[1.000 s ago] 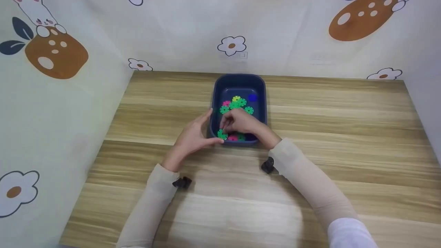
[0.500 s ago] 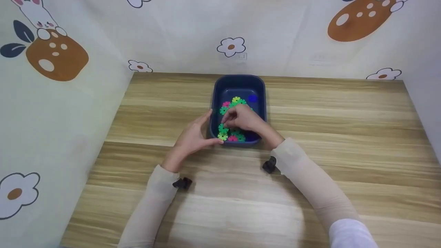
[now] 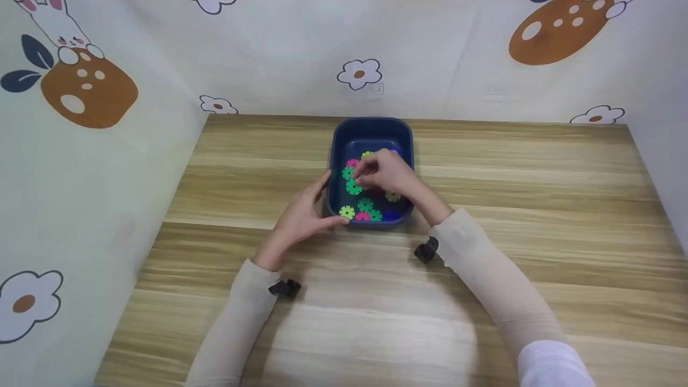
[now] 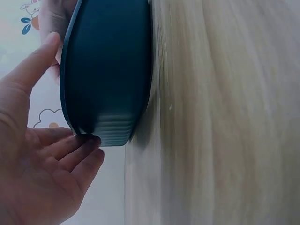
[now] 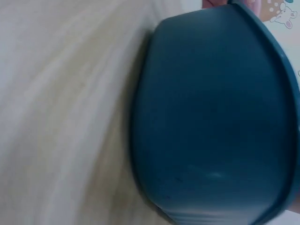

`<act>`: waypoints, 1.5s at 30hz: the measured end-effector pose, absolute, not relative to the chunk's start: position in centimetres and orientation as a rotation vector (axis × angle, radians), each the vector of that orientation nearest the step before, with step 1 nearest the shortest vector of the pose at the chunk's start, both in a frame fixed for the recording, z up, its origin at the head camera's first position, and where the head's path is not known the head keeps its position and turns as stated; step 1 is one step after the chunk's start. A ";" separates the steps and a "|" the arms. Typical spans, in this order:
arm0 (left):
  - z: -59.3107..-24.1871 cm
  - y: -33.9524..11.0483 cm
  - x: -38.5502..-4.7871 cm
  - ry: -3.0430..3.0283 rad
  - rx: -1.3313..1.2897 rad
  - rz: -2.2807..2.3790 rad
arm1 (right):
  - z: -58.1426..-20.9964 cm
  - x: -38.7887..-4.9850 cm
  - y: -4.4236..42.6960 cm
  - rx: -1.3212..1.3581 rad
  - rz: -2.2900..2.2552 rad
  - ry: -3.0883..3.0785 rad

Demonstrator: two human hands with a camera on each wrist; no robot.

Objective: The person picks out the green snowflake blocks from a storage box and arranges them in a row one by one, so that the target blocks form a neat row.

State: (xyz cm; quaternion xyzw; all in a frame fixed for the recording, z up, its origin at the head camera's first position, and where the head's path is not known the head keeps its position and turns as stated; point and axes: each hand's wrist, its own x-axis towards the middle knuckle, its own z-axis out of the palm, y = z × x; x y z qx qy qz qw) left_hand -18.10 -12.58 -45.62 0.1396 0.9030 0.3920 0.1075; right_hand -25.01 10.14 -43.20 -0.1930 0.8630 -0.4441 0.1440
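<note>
Right hand (image 3: pixel 388 171) pinches green disc (image 3: pixel 353 188), partly covers yellow disc (image 3: pixel 393 197) in bin (image 3: pixel 372 128); left hand (image 3: pixel 300 214) ungripped, touching rim

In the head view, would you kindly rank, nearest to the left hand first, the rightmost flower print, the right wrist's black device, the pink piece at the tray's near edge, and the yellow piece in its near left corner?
1. Yellow piece: by the left hand.
2. Pink piece: just right of it.
3. Black device: right, outside the tray.
4. Flower print: far right, back wall.
</note>
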 end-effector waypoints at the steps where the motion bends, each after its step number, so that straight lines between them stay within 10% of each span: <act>1: -45.7 -12.5 -18.1 2.629 0.406 1.194 | -43.1 -25.1 10.3 -0.554 -1.280 2.499; 45: -46.2 -12.1 -18.1 2.528 0.382 1.350 | -40.2 -28.6 18.6 -0.109 -1.884 2.553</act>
